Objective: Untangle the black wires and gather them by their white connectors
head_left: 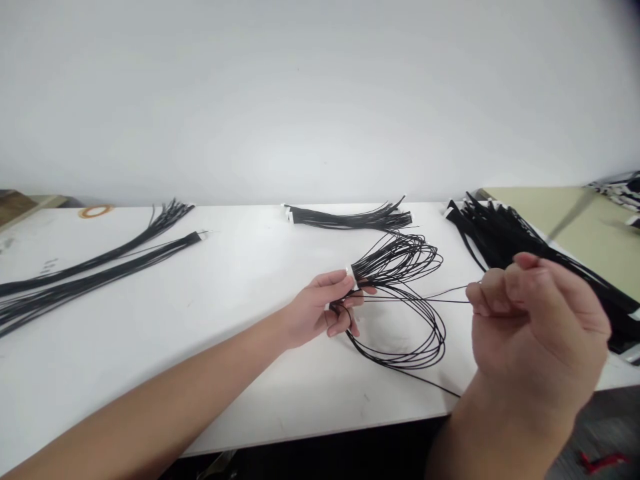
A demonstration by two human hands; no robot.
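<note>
At the far left of the frame, a black wire bundle (100,283) runs from the left edge toward the centre, ending in a white tip; a second bundle (125,247) lies just above it. An orange ring (96,211) rests near the tabletop's (240,267) back edge, upper left of the frame.

In the centre, the left hand (333,300) has its fingers wrapped around the white-banded end of a looped wire bundle (405,263), held above the tabletop. Its loops spread to the right, some arching up, others drooping lower. Just above, near the back edge, lies a shorter bundle (345,217) with white ends.

Thin strands (445,301) stretch right from the loops to the right hand (535,313), whose fingers are curled closed on them. Behind this hand, a thick pile of black wires (505,233) reaches the right edge, beside a pale yellow surface (575,217). A red object (604,461) shows at lower right.
</note>
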